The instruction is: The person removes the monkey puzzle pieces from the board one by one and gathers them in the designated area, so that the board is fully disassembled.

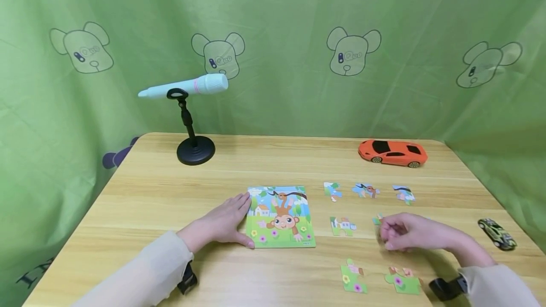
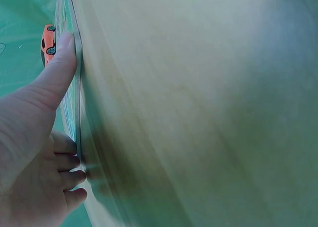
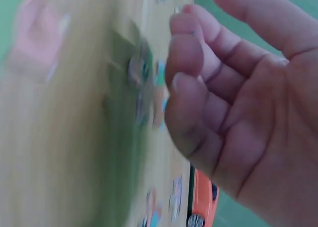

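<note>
My left hand point(image 1: 227, 219) rests at the left side of a square monkey picture puzzle board point(image 1: 279, 238), its thumb at the lower left corner. In the left wrist view, the thumb point(image 2: 63, 58) lies along the board's edge and the other fingers touch it further down. My right hand point(image 1: 407, 232) hovers over the table with loosely curled fingers, partly covering a puzzle piece point(image 1: 377, 220). Nothing shows between its fingertips point(image 3: 186, 95) and thumb in the right wrist view. Near it lie a house piece point(image 1: 342, 226) and a pink-flower piece point(image 1: 403, 282).
More loose pieces lie around: a bird piece point(image 1: 365, 190), a branch piece point(image 1: 404, 194), a leafy piece point(image 1: 332, 190) and a yellow-flower piece point(image 1: 352, 278). An orange toy car point(image 1: 394, 154), a small patterned car point(image 1: 496, 234) and a light-blue microphone point(image 1: 187, 86) on a black stand point(image 1: 195, 150) surround them.
</note>
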